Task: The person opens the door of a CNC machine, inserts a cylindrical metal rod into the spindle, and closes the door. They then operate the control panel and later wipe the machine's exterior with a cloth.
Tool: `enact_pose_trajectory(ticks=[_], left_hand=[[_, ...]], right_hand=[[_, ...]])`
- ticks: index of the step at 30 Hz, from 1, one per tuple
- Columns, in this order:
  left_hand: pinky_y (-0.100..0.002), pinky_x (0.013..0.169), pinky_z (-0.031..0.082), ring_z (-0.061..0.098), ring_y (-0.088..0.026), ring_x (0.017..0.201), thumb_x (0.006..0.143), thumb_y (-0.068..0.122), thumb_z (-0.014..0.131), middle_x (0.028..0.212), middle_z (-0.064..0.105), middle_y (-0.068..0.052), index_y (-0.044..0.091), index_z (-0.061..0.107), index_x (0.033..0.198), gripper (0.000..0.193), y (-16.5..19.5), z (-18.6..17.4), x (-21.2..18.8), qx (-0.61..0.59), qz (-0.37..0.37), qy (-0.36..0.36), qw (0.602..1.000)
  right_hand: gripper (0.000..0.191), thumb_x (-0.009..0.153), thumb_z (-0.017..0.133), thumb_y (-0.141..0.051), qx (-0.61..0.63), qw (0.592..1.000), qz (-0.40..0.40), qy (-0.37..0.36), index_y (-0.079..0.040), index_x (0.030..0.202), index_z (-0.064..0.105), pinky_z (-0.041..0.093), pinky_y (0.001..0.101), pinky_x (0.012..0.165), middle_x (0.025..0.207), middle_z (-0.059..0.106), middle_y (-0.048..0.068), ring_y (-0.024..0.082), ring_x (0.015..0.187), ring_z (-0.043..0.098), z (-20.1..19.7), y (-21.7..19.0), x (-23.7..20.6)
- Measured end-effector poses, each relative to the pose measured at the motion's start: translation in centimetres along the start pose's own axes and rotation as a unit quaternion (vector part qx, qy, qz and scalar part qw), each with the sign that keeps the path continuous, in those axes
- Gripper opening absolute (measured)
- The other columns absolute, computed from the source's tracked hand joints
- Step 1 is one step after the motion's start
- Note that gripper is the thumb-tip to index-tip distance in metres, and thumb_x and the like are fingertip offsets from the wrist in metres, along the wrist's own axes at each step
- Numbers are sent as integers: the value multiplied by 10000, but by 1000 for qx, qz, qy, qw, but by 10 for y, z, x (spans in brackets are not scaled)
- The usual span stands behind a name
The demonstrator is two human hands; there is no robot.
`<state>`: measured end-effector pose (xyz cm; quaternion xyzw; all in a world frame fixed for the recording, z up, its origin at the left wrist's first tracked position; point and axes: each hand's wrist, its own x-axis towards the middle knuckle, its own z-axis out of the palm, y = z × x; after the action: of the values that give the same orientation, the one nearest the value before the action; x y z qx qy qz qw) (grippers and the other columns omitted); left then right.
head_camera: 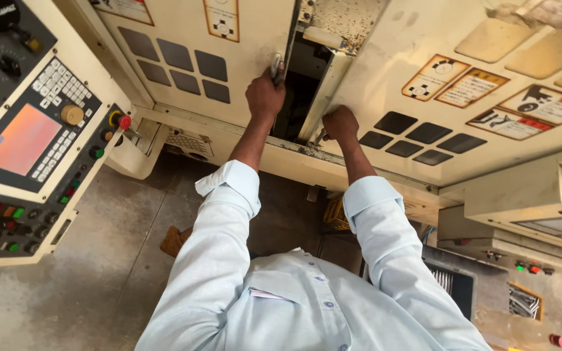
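At the front of a big cream-coloured machine enclosure, seen from above, both arms in light blue shirt sleeves reach up to a pair of sliding doors. Left hand (265,94) is closed round a metal door handle (276,67) on the edge of the left door (242,58), knuckles toward camera, fingers wrapped. Right hand (340,123) sits lower, fist closed at the bottom edge of the right door (385,71), gripping a small metal handle (321,137) that just pokes out below the fist; most of it is hidden by the hand. Betw. the 2 doors is a dark gap (300,91), narrow, w/ a slanted cream door edge running through it.

Both doors carry rows of dark square panels, 6 on the left door, approx. 6 on the right. Warning stickers (463,84) w/ orange borders sit upper right on the right door, more further right in red and white.

Left of frame: control panel (40,130) on a tilted console, w/ a pinkish screen (21,140), a grey keypad, a tan knob, a red round button (125,121) and rows of green and red small buttons lower down. Concrete floor (99,260) below, stained. Lower right: a second cream unit w/ small red and green lights, an open tray holding metal rods (523,303), and a red cap (559,340) near the corner.
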<state>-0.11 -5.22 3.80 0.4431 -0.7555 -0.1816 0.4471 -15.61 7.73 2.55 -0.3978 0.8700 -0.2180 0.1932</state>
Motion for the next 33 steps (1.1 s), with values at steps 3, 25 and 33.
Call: enact_pose_trajectory(ticks=[3,25,33], left_hand=[[-536,632,560,715,-398,700,967,405,631,729,738,-157,129,739,988,297,2,-1,-2,-19,-27,-26,999],[-527,590,543,708,-379,633,1034,436,561,660,713,-136,123,708,888,375,2,3,-5,-23,-43,-41,998],[-516,608,556,727,-368,668,872,322,683,701,733,-128,109,695,919,218,-3,8,-5,-13,-24,-24,999]], right_hand=[[351,936,557,-253,-21,1000,-11,7,-5,736,704,589,384,639,584,695,106,233,546,708,5,5,3],[343,959,584,-277,-25,999,28,6,-23,775,724,581,343,635,570,704,66,175,530,704,13,11,11],[347,958,590,-274,-19,999,33,-1,-23,758,722,585,332,629,592,713,74,170,518,710,14,14,14]])
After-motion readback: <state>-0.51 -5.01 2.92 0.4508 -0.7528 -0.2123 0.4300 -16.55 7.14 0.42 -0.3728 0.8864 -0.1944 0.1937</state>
